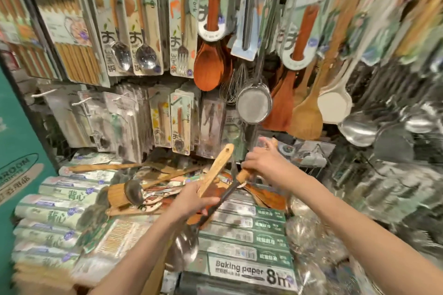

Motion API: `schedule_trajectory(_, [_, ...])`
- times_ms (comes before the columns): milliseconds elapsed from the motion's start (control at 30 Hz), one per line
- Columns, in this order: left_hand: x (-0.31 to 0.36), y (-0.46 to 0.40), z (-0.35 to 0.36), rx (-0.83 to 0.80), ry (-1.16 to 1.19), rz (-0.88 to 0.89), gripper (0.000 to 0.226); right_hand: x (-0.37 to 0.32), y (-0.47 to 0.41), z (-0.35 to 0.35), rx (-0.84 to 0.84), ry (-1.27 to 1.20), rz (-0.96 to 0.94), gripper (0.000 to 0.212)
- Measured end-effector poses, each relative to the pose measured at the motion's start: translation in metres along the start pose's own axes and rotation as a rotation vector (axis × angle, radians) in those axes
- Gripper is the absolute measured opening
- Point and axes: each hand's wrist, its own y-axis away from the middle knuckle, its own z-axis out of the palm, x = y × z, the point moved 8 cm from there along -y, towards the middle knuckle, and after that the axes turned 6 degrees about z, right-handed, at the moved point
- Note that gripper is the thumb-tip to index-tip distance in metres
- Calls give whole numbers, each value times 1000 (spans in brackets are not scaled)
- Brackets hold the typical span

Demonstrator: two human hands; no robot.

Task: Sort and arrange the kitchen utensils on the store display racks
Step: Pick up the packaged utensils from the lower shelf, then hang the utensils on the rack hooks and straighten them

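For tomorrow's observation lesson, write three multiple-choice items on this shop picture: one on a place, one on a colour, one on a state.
1. Where does the round metal mesh strainer hang?
A. on the display rack
B. in a drawer
C. on the floor

2. What colour are the baking paper boxes?
A. red
B. green
C. yellow

3. The left hand is
A. empty and flat
B. out of view
C. gripping a pale wooden spatula handle

Answers: 1 A, it dangles among hanging wooden spoons; 2 B, green cartons with white label; 3 C, fingers curl round the handle.

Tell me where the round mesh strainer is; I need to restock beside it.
In the head view the strainer hangs at centre on the rack, right of the dark wooden spoon and whisk, left of the wooden spatulas.
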Motion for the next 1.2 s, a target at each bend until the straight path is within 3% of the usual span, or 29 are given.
schedule_trajectory(200, [40, 7, 31, -67, 65, -16, 16, -4, 11, -69, 104, 219, -105, 33])
schedule_trajectory(300, [57, 4, 36, 1, 209, 6, 19, 10, 29, -96, 218, 199, 51, 40])
schedule_trajectory(367, [70, 2, 41, 18, 216, 34, 24, 25, 48, -114, 332, 52, 285, 49])
schedule_trajectory(467, [90, 2, 53, 19, 251, 75, 26, 48, 87, -133, 615, -398, 672, 55])
schedule_trajectory(567, [114, 1, 71, -23, 313, 107, 17, 54, 107, -130, 746, -845, 811, 68])
schedule_trajectory(700, [154, -2, 96, -26, 318, 187, 20, 55, 117, -131, 775, -973, 846, 87])
schedule_trajectory(933, [221, -19, 155, -101, 344, 238, 15, 98, 152, -176, 849, -860, 792, 87])
schedule_trajectory(1033, [251, -31, 168, -48, 273, 314, 1, 137, 173, -195, 850, -822, 778, 88])
schedule_trajectory(1200, [301, -59, 177, 77, 244, 451, 8, 212, 195, -227, 819, -853, 723, 85])
